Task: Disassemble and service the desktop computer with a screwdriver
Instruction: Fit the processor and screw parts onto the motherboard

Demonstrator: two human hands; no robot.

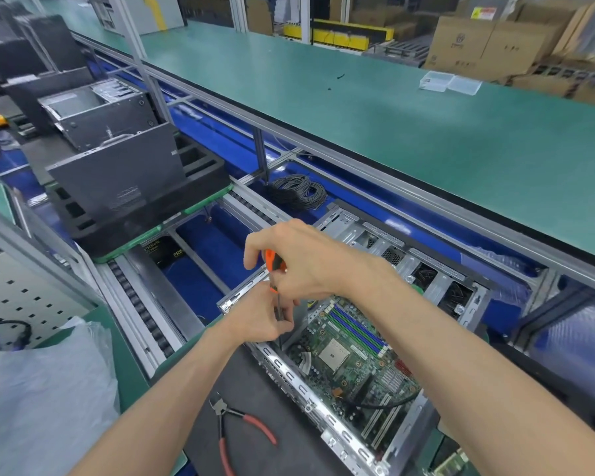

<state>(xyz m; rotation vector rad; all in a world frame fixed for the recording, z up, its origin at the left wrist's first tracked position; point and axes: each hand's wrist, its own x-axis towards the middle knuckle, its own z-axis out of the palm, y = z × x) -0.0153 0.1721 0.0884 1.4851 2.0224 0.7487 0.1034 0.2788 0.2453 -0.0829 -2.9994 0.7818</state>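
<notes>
An open desktop case (344, 436) lies on its side at the lower middle, its green motherboard (354, 362) exposed with blue memory slots and a bare CPU socket. My right hand (303, 262) grips the orange handle of a screwdriver (272, 261), which points straight down at the case's near left corner. My left hand (261, 317) pinches the screwdriver's dark shaft just above the metal frame. The tip is hidden behind my fingers.
Red-handled cutters (234, 427) lie on the dark mat left of the case. Other black computer cases (117, 173) stand on foam trays along the roller conveyor at left. A coil of black cable (298, 192) sits behind. A long green bench (392, 108) runs beyond.
</notes>
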